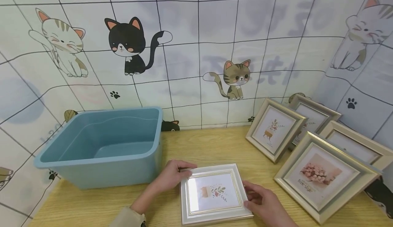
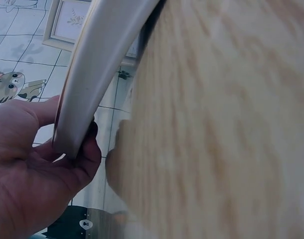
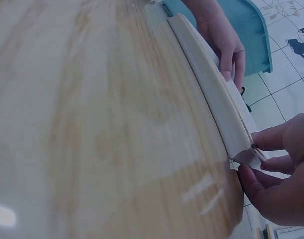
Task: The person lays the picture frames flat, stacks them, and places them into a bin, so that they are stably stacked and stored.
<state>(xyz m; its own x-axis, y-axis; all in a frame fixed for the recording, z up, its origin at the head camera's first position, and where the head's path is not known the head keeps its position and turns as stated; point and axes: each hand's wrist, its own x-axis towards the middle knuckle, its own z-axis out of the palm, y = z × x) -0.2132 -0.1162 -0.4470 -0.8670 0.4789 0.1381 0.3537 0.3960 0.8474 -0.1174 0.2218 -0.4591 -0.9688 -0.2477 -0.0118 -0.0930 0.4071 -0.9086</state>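
Observation:
A white picture frame with a thin gold inner line lies face up near the front of the wooden table. It shows a plant print, turned sideways, and light glares off its left part. My left hand grips the upper left corner, thumb on top; the left wrist view shows fingers curled under the frame edge. At the right side, my right hand holds the lower edge region between thumb and fingers. From the right wrist, the fingers pinch a corner of the frame.
Left of the frame stands a blue plastic tub. Several framed pictures lean upright at the right, among them one with pink flowers and one with a plant print. A cat-patterned wall covering rises behind the table.

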